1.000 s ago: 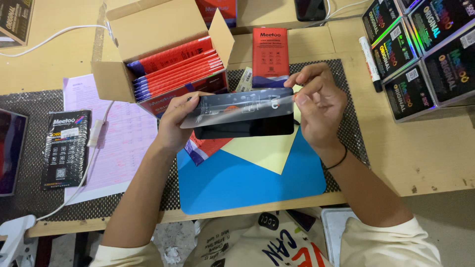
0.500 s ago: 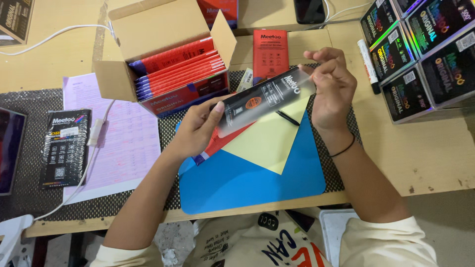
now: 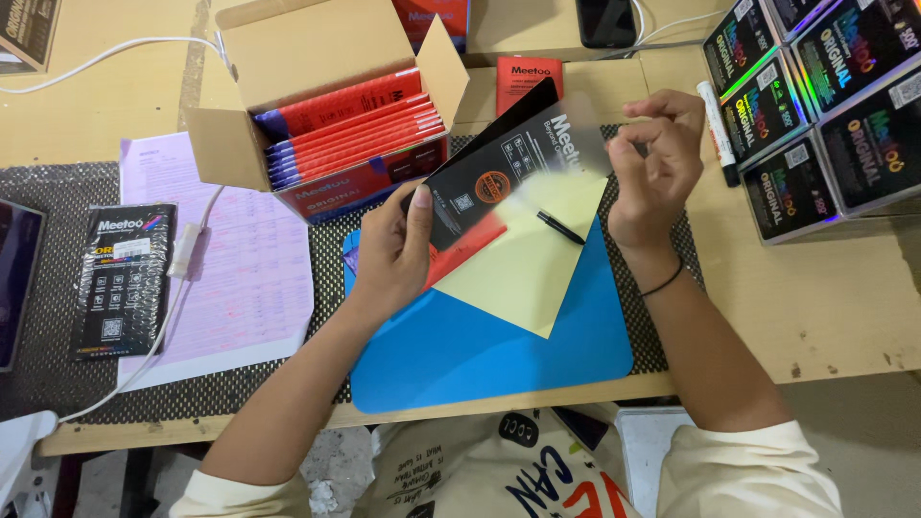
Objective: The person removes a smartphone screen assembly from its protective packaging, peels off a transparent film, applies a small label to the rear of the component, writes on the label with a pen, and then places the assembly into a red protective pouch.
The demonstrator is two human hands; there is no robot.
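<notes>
Black flat package (image 3: 489,177), one, tilted above the blue mat (image 3: 480,345); my left hand (image 3: 389,254) grips its lower left corner, thumb on top. My right hand (image 3: 657,158) pinches a clear sleeve (image 3: 576,144) at its upper right end, possibly still around it. One yellow sheet (image 3: 523,273), one black pen (image 3: 559,227), one open cardboard box (image 3: 317,58) of red packs, wooden table (image 3: 825,288).

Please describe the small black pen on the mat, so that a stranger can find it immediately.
Find the blue mat at the desk's front edge. A yellow sheet lies on it, and the black pen rests there, thin and dark, unlike the thicker white marker.
</notes>
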